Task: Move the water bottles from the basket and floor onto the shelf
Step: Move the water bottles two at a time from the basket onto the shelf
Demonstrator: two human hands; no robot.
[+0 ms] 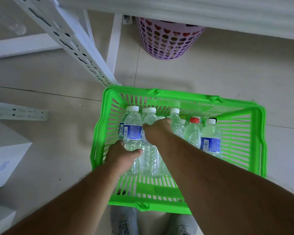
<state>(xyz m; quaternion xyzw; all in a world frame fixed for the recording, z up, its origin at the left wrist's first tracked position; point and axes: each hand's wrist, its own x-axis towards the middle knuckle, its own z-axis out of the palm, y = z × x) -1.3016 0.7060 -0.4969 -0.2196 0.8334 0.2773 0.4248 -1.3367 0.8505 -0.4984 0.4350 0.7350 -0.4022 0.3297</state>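
I see both hands down inside the green basket [260, 133] on the tiled floor [49, 78]: my left hand [121, 154] has its grip curled around the lower body of a blue-labelled water bottle [131, 128] at the basket's left side. My right hand [155, 130] grips an unlabelled bottle [149, 155] just beside it. More bottles, one red-capped [193, 131], stand upright to the right, and the white shelf [66, 38] frame rises beyond the basket.

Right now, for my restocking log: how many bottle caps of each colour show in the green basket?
White caps: 7
Red caps: 1
Black caps: 1, partly hidden
Total: 9 caps showing in the green basket; more may be hidden under the hands.
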